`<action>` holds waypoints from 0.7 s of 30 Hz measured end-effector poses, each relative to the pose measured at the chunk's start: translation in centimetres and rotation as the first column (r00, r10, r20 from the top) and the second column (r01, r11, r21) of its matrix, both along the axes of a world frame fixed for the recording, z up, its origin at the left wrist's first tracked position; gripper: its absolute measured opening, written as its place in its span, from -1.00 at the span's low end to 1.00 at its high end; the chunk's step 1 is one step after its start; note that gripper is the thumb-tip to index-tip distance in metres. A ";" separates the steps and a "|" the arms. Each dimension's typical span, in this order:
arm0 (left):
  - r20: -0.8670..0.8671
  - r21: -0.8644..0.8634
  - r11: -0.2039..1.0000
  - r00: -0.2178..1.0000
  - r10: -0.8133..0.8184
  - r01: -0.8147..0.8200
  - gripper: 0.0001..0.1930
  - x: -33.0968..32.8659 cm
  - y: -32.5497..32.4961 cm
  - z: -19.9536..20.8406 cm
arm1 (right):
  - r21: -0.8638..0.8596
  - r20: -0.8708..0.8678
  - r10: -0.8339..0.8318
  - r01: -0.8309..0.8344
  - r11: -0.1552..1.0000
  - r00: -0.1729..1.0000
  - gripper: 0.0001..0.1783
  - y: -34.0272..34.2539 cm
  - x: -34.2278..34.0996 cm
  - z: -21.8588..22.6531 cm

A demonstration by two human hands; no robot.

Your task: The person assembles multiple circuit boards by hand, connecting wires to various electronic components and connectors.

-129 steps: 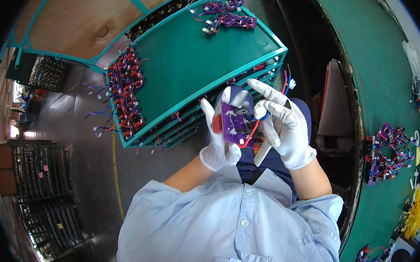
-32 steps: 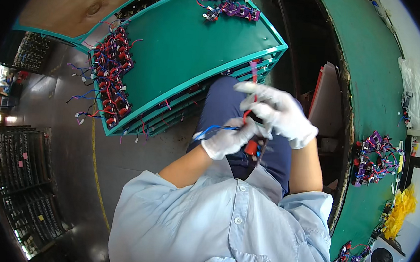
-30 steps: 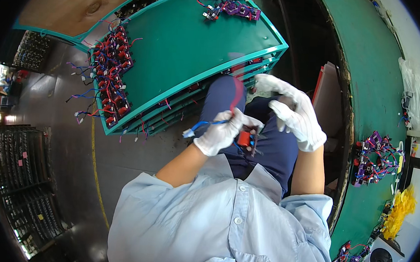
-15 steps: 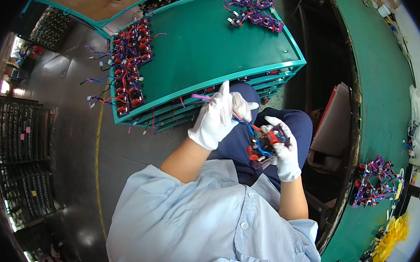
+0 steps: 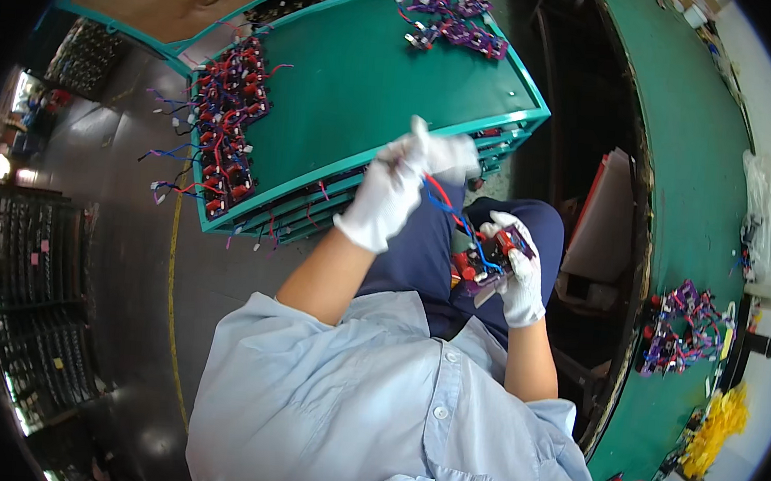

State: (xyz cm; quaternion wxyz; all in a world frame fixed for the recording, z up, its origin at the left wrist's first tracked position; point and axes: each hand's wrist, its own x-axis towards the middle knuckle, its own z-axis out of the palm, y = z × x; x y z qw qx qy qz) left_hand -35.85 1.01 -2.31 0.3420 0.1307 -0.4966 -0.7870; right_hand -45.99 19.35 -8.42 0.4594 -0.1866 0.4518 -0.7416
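Head view shows a small purple circuit board (image 5: 490, 255) with red parts and red and blue wires, held over the person's lap in dark blue trousers (image 5: 420, 261); the right hand (image 5: 513, 272), in a white glove, is wrapped round it from below and behind, fingers closed on its edges; the board sits tilted, its red parts facing up; from it the red and blue wires (image 5: 441, 207) run up and to the left to the left hand (image 5: 398, 188), also in a white glove, which is raised above and left of the right hand and pinches the wire ends between closed fingertips, so the wires are stretched between the two hands; just beyond the left hand, touching it in the picture, is the near edge of a green tray (image 5: 360, 87), the top one of a stack of like trays whose rims show below it; on the tray's far left lies a dense row of boards with red parts and loose wires (image 5: 223, 131), well apart from the left hand; at its far corner lie a few purple boards (image 5: 450, 22); to the right of the right hand a green desk (image 5: 676, 171) curves away, and on it, near the right hand's side, rests a cluster of purple boards with wires (image 5: 683, 328); further down the desk lies a bunch of yellow pieces (image 5: 717, 425); the person wears a light blue shirt (image 5: 348, 399).
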 end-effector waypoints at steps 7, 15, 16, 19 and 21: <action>0.578 -0.609 0.723 0.806 0.126 0.324 -0.50 5.3 4.3 -6.6 | 0.357 -0.343 -0.090 0.218 0.908 0.935 -0.47 -1.1 -1.1 3.8; 0.314 -0.764 0.631 0.932 0.181 0.135 -0.54 2.5 5.6 -0.8 | 0.150 -0.314 0.088 -0.042 0.988 0.945 -0.12 -1.6 1.8 7.0; 0.183 -0.765 0.644 0.966 0.183 0.023 -0.54 2.5 4.8 -1.7 | 0.125 -0.274 0.161 -0.131 0.983 0.948 -0.14 -1.0 1.3 8.1; 0.133 -0.504 0.863 0.990 0.036 0.037 -0.57 3.1 5.4 -0.5 | 0.045 -0.454 0.067 -0.052 0.998 0.889 -0.29 -0.8 1.9 8.6; 0.200 -0.378 0.917 0.978 -0.051 0.125 -0.57 3.4 5.2 1.0 | 0.119 -0.577 0.051 0.021 0.993 0.815 -0.38 -0.9 1.9 8.9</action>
